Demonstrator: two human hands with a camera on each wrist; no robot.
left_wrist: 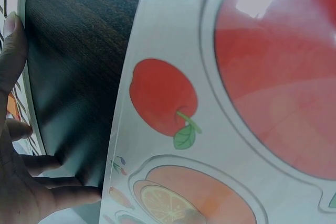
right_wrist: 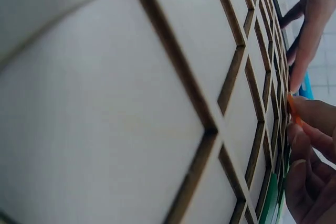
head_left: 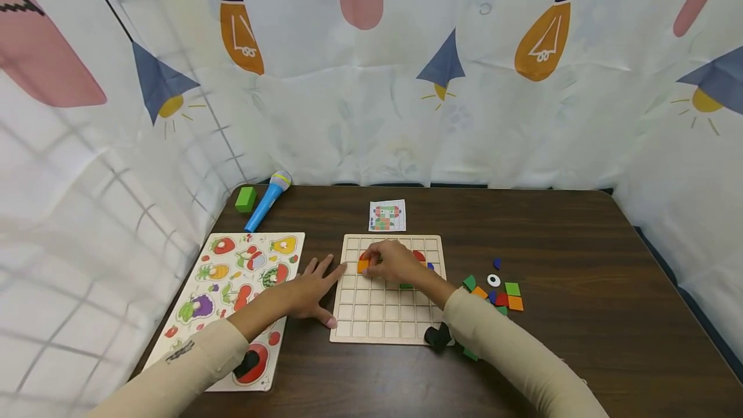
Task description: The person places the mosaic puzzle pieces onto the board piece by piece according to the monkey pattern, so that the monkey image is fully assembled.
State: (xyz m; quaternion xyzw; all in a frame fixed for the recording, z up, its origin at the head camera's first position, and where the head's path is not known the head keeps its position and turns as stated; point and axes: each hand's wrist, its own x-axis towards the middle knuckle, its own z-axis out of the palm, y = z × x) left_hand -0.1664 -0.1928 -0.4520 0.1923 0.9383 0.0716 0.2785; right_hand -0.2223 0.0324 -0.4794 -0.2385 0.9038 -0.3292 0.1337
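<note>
A wooden grid board point(head_left: 383, 324) lies flat on the table. My left hand point(head_left: 304, 292) is spread at its left side, with thumb and fingertips at the board's edge. My right hand point(head_left: 396, 264) is over the upper rows and pinches an orange square tile point(head_left: 362, 266) near the upper-left cells. The right wrist view also has the orange tile point(right_wrist: 294, 111) between the fingertips, close to the board. Red point(head_left: 419, 255), blue point(head_left: 430, 266) and green point(head_left: 406, 286) pieces show partly around the right hand; the hand and forearm hide some cells.
Right of the board lie several loose coloured tiles point(head_left: 514, 302) and a white ring-shaped piece point(head_left: 493, 280). A pattern card point(head_left: 387, 215) is behind the board. At left are a fruit puzzle board point(head_left: 232, 276), a blue toy microphone point(head_left: 268, 205) and a green block point(head_left: 246, 199).
</note>
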